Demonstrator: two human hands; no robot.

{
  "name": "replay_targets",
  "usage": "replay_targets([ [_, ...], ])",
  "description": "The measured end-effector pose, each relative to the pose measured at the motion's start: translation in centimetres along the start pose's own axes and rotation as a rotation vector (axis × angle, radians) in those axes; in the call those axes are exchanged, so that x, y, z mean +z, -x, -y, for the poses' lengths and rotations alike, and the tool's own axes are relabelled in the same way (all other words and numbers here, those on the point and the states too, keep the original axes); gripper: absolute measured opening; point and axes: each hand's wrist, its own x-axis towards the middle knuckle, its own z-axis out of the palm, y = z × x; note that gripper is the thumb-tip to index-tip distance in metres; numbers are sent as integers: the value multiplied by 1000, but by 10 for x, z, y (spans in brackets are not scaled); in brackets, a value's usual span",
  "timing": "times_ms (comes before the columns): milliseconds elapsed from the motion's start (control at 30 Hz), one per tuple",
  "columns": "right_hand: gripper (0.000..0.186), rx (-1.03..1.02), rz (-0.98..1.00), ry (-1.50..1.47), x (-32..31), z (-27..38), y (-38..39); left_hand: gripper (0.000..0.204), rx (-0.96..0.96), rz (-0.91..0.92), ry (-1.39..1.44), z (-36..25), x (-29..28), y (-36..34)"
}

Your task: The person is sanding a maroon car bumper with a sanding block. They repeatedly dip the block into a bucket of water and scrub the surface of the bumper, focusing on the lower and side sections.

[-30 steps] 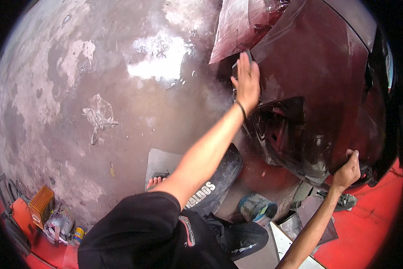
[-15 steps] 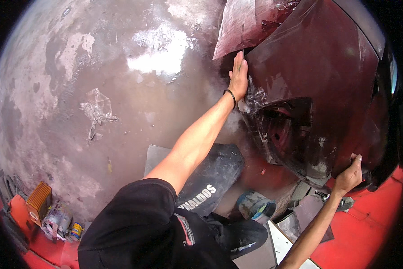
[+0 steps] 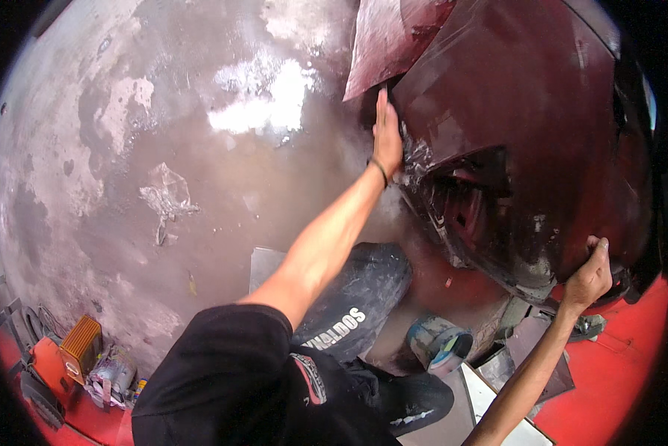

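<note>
A dark red, glossy car body panel [image 3: 549, 134], which looks like a bumper or front corner, takes up the right side, with an opening [image 3: 471, 189] in it. My left hand [image 3: 388, 137] lies along the panel's left edge, fingers stretched out together and pointing away from me. A dark band [image 3: 379, 171] circles that wrist. Crumpled clear film [image 3: 417, 157] clings to the edge beside it. At the panel's near right part, my right hand [image 3: 590, 275] is closed, its fingers curled in at the surface. What it holds, if anything, is hidden.
A pinkish masking sheet [image 3: 393, 37] hangs beyond my left hand. Below the panel stand a paint-stained bucket [image 3: 439, 342] and flat boards [image 3: 482, 394]. An orange box [image 3: 81, 346] and a wrapped bundle [image 3: 112, 372] sit lower left. Film scraps [image 3: 169, 195] lie on the stained grey floor [image 3: 111, 245].
The view has shifted a little. My right hand has moved slightly right along the panel and stays closed. My left hand keeps its place at the panel's edge.
</note>
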Motion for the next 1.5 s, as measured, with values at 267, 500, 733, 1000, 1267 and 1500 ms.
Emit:
replay_targets([
  [267, 44, -63, -54, -17, -4, 4, 2, 82, -163, 55, 90, 7, 19, 105],
  [500, 41, -140, -152, -28, -4, 11, -4, 75, -356, 34, 252, -8, 13, 55],
  [733, 25, -276, -375, -558, -27, -53, 60, 68, -600, 118, 245, -21, -64, 72],
  [1000, 34, 1073, -290, -693, 39, -360, 474, 68, -349, -147, 473, -127, -112, 47],
  [1267, 35, 2073, -57, -999, 103, -419, 753, 67, -305, -69, 435, -113, -23, 77],
  [1500, 33, 1745, -238, -1367, 39, -446, 699, 67, -328, -208, 456, -78, -34, 87],
])
